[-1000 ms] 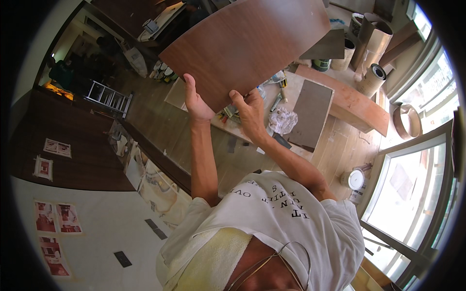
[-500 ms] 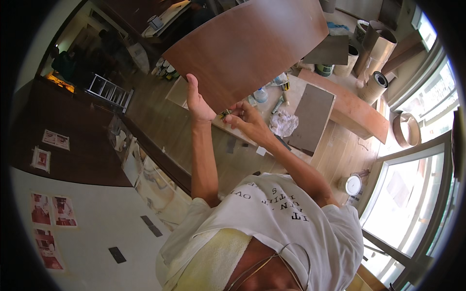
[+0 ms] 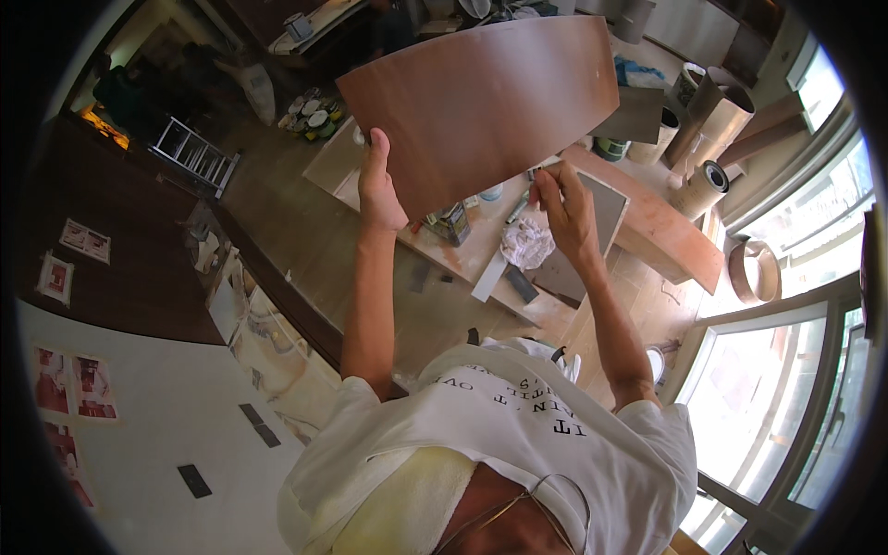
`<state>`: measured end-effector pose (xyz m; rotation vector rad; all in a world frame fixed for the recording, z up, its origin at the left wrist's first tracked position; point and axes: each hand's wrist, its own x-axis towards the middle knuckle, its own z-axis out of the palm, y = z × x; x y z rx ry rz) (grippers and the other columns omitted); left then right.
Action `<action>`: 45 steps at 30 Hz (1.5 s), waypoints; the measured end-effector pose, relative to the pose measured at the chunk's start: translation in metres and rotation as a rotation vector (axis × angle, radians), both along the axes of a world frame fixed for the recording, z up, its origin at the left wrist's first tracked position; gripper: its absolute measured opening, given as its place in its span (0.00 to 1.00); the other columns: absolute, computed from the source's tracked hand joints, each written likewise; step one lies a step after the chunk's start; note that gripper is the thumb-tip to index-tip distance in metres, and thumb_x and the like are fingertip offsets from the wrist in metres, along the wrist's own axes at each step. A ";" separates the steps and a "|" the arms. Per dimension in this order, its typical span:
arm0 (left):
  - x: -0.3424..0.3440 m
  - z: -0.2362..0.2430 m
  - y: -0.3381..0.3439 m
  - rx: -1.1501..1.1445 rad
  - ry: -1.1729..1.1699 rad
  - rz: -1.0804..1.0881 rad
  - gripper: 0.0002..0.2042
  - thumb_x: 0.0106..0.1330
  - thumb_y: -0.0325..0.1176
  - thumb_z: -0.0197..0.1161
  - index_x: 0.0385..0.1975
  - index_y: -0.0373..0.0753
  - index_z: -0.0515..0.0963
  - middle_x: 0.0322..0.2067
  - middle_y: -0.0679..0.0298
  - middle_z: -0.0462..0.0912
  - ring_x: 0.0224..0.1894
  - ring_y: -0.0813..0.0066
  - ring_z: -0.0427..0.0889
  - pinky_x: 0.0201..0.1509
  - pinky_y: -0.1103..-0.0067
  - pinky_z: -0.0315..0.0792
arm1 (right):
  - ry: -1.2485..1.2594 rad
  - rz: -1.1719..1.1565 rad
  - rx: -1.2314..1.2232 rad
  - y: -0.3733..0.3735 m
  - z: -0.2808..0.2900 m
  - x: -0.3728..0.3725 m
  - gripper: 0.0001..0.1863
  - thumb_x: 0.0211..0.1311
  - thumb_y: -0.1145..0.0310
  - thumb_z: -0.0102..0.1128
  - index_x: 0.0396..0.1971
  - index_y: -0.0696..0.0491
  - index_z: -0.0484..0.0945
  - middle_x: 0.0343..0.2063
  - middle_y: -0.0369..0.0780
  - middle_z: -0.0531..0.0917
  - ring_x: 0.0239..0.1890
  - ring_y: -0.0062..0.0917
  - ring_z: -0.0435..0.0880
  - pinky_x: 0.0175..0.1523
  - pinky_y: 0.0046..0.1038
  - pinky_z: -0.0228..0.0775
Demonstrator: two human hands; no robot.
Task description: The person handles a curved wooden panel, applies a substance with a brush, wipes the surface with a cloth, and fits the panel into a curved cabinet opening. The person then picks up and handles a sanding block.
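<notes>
A wide, curved brown wood-finish panel (image 3: 472,111) is held up over the work board. My left hand (image 3: 379,190) grips its lower left corner, thumb along the side. Closer to the right end, my right hand (image 3: 564,199) has curled fingertips at the lower edge; whether they pinch it is unclear. Below lie a crumpled white cloth (image 3: 525,242), a metal can (image 3: 450,225), small tools and a pale strip (image 3: 490,277) on the board (image 3: 328,166).
A long curved wooden piece (image 3: 661,222), cylinders (image 3: 703,120) and cans stand at right, beside windows (image 3: 754,388). At left are a ladder (image 3: 194,155), paint cans (image 3: 310,116), a wall with taped pictures (image 3: 88,240) and dim figures of people (image 3: 116,97).
The panel has tilted toward level, its right end coming down. My right hand has slid right along the lower edge, away from my left hand, which has risen slightly.
</notes>
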<state>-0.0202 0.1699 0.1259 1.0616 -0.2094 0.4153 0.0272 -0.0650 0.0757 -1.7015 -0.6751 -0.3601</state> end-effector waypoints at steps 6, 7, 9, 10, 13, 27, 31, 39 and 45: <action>-0.001 0.002 0.002 -0.030 0.074 -0.134 0.31 0.73 0.54 0.49 0.66 0.36 0.58 0.60 0.57 0.68 0.61 0.65 0.72 0.62 0.66 0.71 | -0.329 0.087 -0.238 0.014 0.037 0.019 0.10 0.56 0.75 0.68 0.36 0.57 0.75 0.33 0.40 0.82 0.34 0.28 0.82 0.41 0.27 0.75; -0.001 0.004 0.001 -0.019 0.079 -0.133 0.31 0.73 0.54 0.49 0.66 0.36 0.58 0.60 0.57 0.69 0.60 0.65 0.72 0.62 0.67 0.71 | -0.369 0.097 -0.287 0.018 0.039 0.019 0.11 0.55 0.75 0.68 0.36 0.56 0.76 0.33 0.40 0.82 0.34 0.29 0.82 0.41 0.28 0.75; -0.001 0.006 -0.001 0.000 0.091 -0.130 0.31 0.74 0.54 0.48 0.66 0.36 0.58 0.60 0.57 0.69 0.60 0.66 0.73 0.60 0.67 0.73 | -0.431 0.146 -0.286 0.026 0.050 0.019 0.13 0.53 0.71 0.71 0.35 0.56 0.76 0.32 0.39 0.81 0.33 0.30 0.81 0.40 0.29 0.75; -0.001 0.006 0.000 0.004 0.097 -0.149 0.31 0.74 0.54 0.49 0.66 0.36 0.58 0.59 0.57 0.70 0.59 0.66 0.74 0.60 0.68 0.74 | -0.463 0.139 -0.300 0.028 0.053 0.020 0.14 0.52 0.71 0.72 0.35 0.56 0.77 0.32 0.39 0.81 0.32 0.30 0.81 0.40 0.30 0.74; 0.001 0.010 0.001 0.009 0.102 -0.179 0.30 0.73 0.54 0.49 0.65 0.36 0.59 0.58 0.56 0.71 0.58 0.66 0.75 0.58 0.68 0.75 | -0.427 0.104 -0.300 0.030 0.052 0.020 0.14 0.49 0.65 0.73 0.34 0.51 0.77 0.32 0.37 0.83 0.34 0.36 0.82 0.41 0.35 0.74; 0.002 0.020 -0.009 0.049 0.056 -0.143 0.32 0.74 0.55 0.46 0.65 0.34 0.59 0.58 0.53 0.72 0.57 0.61 0.77 0.57 0.64 0.76 | -0.466 0.027 -0.318 0.028 0.065 0.015 0.17 0.46 0.63 0.75 0.34 0.51 0.77 0.31 0.35 0.83 0.33 0.35 0.82 0.42 0.34 0.72; 0.000 0.023 -0.012 0.078 0.062 -0.112 0.31 0.74 0.55 0.45 0.65 0.35 0.59 0.57 0.53 0.73 0.57 0.61 0.77 0.57 0.64 0.77 | -0.494 0.014 -0.332 0.026 0.068 0.014 0.19 0.45 0.65 0.76 0.34 0.53 0.76 0.29 0.37 0.80 0.30 0.29 0.80 0.41 0.31 0.71; 0.003 0.029 -0.015 0.036 0.048 -0.111 0.28 0.73 0.53 0.49 0.62 0.37 0.63 0.54 0.56 0.75 0.53 0.67 0.79 0.54 0.70 0.79 | -0.496 -0.006 -0.325 0.026 0.075 0.014 0.19 0.44 0.62 0.75 0.32 0.50 0.75 0.31 0.34 0.83 0.34 0.35 0.82 0.42 0.35 0.70; 0.002 0.032 -0.015 0.029 0.029 -0.127 0.28 0.73 0.54 0.49 0.60 0.36 0.64 0.53 0.55 0.76 0.52 0.66 0.80 0.54 0.70 0.78 | -0.529 -0.009 -0.339 0.031 0.079 0.015 0.19 0.43 0.61 0.76 0.32 0.50 0.75 0.30 0.34 0.83 0.35 0.34 0.82 0.42 0.35 0.69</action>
